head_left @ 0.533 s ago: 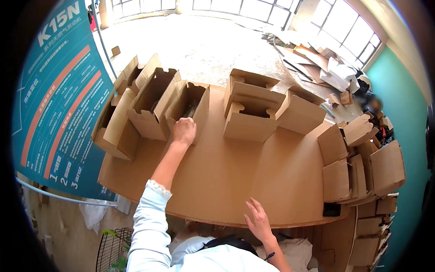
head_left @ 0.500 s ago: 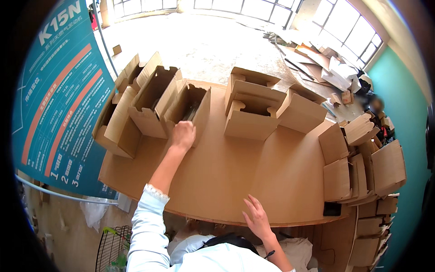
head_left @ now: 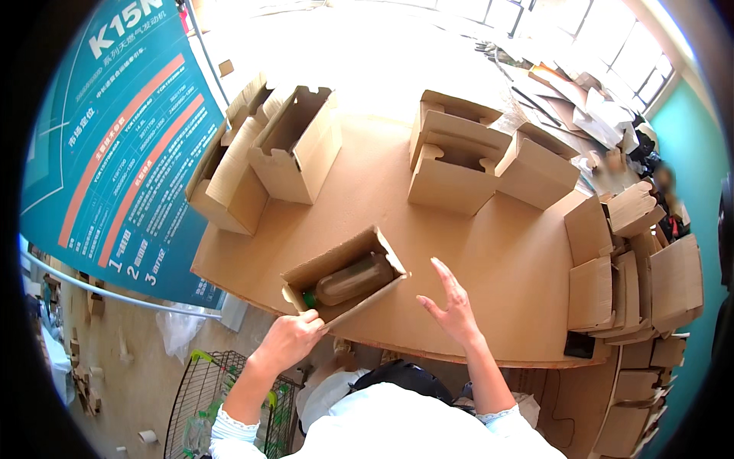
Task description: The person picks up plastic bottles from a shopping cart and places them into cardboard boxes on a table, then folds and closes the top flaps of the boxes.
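My left hand (head_left: 294,336) grips the near edge of an open cardboard box (head_left: 353,302), its fingers closed on the wall. The box sits tilted at the table's near side. Inside it lies a clear bottle (head_left: 355,280) with a green cap (head_left: 309,299) at the end by my left hand. To the right of the box, my right hand (head_left: 453,306) hovers over the table with its fingers spread and nothing in it.
The table (head_left: 428,252) has a cardboard top. Open boxes (head_left: 294,157) stand at its far left, and more boxes (head_left: 459,183) at the far middle. Flattened cartons (head_left: 604,283) are stacked on the right, near a black phone-like object (head_left: 579,345). A wire basket (head_left: 195,394) with bottles stands below left.
My left hand has drawn one box with the bottle from the left group toward me and turned it. My right hand has risen over the table, near the box.
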The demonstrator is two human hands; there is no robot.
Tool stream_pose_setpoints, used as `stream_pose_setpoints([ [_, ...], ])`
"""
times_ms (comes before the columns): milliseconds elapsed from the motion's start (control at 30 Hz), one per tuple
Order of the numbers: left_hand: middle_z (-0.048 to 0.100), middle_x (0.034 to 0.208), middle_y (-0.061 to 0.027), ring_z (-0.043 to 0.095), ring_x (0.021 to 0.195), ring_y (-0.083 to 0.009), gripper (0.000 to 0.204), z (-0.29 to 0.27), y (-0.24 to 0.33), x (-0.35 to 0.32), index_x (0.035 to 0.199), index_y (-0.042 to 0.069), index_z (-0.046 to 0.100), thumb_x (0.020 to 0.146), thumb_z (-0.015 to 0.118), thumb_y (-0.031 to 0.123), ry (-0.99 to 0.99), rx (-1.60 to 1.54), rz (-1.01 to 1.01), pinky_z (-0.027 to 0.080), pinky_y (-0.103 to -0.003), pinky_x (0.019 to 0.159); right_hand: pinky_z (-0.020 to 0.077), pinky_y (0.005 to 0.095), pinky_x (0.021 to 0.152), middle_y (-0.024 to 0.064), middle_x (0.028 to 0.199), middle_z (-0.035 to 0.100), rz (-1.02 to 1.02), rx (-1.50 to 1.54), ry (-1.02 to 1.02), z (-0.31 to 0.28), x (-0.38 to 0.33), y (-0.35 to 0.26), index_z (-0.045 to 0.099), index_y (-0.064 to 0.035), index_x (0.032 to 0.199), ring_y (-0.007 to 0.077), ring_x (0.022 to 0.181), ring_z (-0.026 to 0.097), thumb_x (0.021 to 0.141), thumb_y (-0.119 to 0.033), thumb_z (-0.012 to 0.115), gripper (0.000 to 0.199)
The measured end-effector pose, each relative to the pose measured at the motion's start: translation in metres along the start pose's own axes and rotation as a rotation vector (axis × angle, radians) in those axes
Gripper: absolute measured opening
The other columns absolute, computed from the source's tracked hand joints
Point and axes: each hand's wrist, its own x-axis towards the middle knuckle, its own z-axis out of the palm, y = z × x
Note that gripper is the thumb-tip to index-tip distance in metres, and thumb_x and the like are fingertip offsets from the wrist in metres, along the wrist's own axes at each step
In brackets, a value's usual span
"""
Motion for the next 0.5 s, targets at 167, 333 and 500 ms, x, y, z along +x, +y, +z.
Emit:
stream_pose_setpoints([
  [167,0.062,0.108,-0.0141,0.064,0.093,-0.032,0.033,-0.004,-0.002,-0.026,0.106,0.009,0.065,0.073,0.074,0.009,0.232,0.009,-0.108,0.055,-0.037,0.074,0.0351,0.0418,0.11,0.0119,0.147,0.041,-0.096,0.088,-0.066,0.013,0.009,-0.015,0.036,-0.0093,0.144,0.0304,0.135,0.04,0.078,-0.019,0.077,0.078],
  [333,0.055,0.131,-0.0199,0.055,0.119,-0.0365,0.062,0.022,0.013,-0.025,0.129,0.011,0.057,0.073,0.08,0.024,0.727,-0.309,-0.288,0.046,-0.042,0.098,0.0375,0.0396,0.108,0.008,0.141,0.049,-0.175,0.24,-0.069,0.036,0.027,-0.027,0.049,-0.0103,0.136,0.0268,0.132,0.045,0.074,-0.015,0.078,0.068],
  [500,0.062,0.119,-0.0208,0.058,0.115,-0.036,0.048,0.053,0.012,-0.021,0.114,0.001,0.063,0.078,0.077,0.028,0.647,-0.346,-0.34,0.046,-0.042,0.096,0.0416,0.0374,0.104,0.0076,0.126,0.061,-0.119,0.266,-0.091,0.053,0.031,-0.007,0.058,-0.0071,0.126,0.0243,0.128,0.05,0.077,-0.008,0.073,0.051],
])
